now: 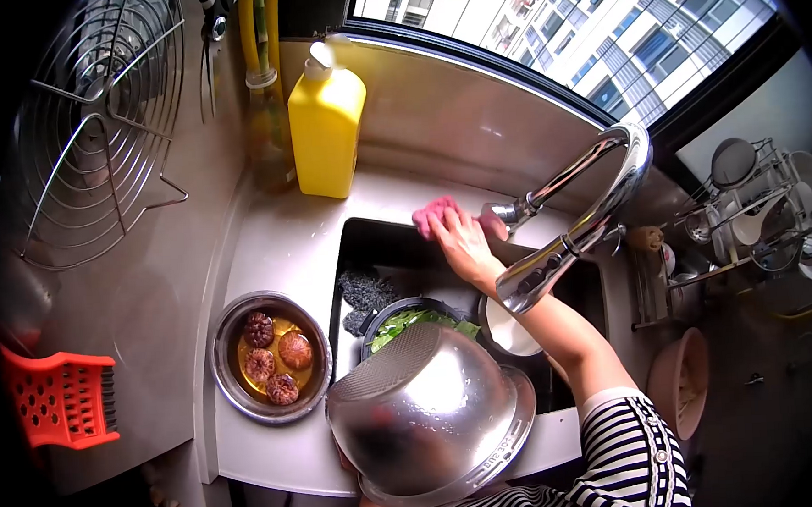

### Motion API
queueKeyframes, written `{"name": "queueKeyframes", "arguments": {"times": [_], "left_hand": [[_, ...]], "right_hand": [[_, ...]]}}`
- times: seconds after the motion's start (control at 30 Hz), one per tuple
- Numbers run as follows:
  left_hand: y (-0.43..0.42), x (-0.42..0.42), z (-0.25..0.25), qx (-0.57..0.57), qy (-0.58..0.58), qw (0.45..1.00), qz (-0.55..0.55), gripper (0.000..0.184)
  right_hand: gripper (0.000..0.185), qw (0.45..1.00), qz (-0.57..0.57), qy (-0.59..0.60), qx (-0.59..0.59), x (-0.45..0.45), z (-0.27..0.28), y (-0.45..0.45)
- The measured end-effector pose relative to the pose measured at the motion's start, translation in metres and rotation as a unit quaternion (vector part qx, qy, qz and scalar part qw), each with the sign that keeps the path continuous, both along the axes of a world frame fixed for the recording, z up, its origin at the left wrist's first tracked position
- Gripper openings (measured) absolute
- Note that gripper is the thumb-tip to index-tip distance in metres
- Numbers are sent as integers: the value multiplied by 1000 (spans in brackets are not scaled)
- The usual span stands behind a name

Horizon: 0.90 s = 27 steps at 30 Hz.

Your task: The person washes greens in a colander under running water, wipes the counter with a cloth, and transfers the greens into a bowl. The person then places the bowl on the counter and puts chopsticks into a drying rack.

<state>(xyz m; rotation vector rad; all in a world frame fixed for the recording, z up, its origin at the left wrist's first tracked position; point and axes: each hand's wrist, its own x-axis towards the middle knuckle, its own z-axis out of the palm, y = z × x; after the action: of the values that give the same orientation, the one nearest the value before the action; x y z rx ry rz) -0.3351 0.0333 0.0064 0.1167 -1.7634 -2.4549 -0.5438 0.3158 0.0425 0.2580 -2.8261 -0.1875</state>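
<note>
Head camera view: the right hand (pixel 468 248) reaches across the black sink (pixel 367 242) with its fingers bent closed over a bunched pink cloth (pixel 433 217) at the far rim, just beside the spray head of the chrome faucet (pixel 598 243). Most of the left hand (pixel 345 461) is hidden behind a large stainless steel bowl (pixel 423 409) with a textured base; its forearm comes up from below, and how far its fingers are open, or how they grip, I cannot tell.

The steel bowl is tilted over the sink's near edge, base toward the upper left, flanged rim toward the lower right and the person's body. From the right fingers, it lies below and slightly left in the view, well apart; its base-to-rim axis slants across the gap. The left hand is nearer to the bowl, the right has the cloth.

Between them, a dark-rimmed container of green leaves (pixel 401 325) sits partly behind the bowl, with a dark mesh scrubber (pixel 364 292) beside it. On the pale tabletop (pixel 251 266) to the left, a steel basin (pixel 227 387) holds four brown mushrooms (pixel 283 388) in amber liquid.
</note>
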Motion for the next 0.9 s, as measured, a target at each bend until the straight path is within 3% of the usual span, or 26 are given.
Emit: {"name": "queueKeyframes", "arguments": {"times": [0.07, 0.13, 0.17, 0.23, 0.27, 0.33, 0.37, 0.43, 0.53, 0.63, 0.67, 0.7, 0.8, 0.87, 0.9], "left_hand": [[1, -3, -1, 0, -1, 1000, 0, 40], [1, -3, -2, 1, -2, 1000, -1, 40], [0, -3, -3, -1, -2, 1000, 0, 40], [-1, -6, -5, -3, -4, 1000, 7, 40], [-2, -7, -6, -6, -5, 1000, 11, 40], [0, -9, -9, -13, -8, 1000, 17, 40], [0, -8, -10, -16, -10, 1000, 21, 40], [2, -8, -12, -25, -12, 999, 29, 40], [5, -8, -18, -42, -13, 998, 50, 40], [9, -6, -23, -62, -14, 995, 77, 41], [10, -4, -25, -70, -15, 994, 85, 41], [11, -4, -27, -78, -16, 992, 93, 41], [16, 0, -31, -100, -19, 988, 118, 41], [20, 3, -34, -115, -19, 985, 130, 41], [22, 4, -36, -119, -19, 983, 136, 41]], "right_hand": [[42, 995, 52, -67, -50, 33, 13, 9], [38, 995, 61, -62, -42, 66, 22, 32], [31, 939, 43, -118, -321, 82, 28, 45], [17, 921, -50, -111, -370, 107, 62, 65], [12, 981, -121, -51, -144, 118, 86, 71], [7, 985, -168, 35, -31, 114, 92, 116], [8, 983, -157, 55, -76, 103, 89, 140], [26, 986, -70, 118, -98, 72, 93, 171], [38, 970, 86, 224, -33, 26, 99, 191], [40, 983, 87, 117, -109, -4, 113, 195], [41, 949, 160, 181, 204, -8, 128, 193], [44, 948, 192, 126, 219, -4, 148, 161], [46, 902, 263, 74, 334, -37, 109, 164], [38, 949, 264, 160, 63, -74, 35, 192], [34, 939, 281, 174, 90, -69, 39, 193]]}}
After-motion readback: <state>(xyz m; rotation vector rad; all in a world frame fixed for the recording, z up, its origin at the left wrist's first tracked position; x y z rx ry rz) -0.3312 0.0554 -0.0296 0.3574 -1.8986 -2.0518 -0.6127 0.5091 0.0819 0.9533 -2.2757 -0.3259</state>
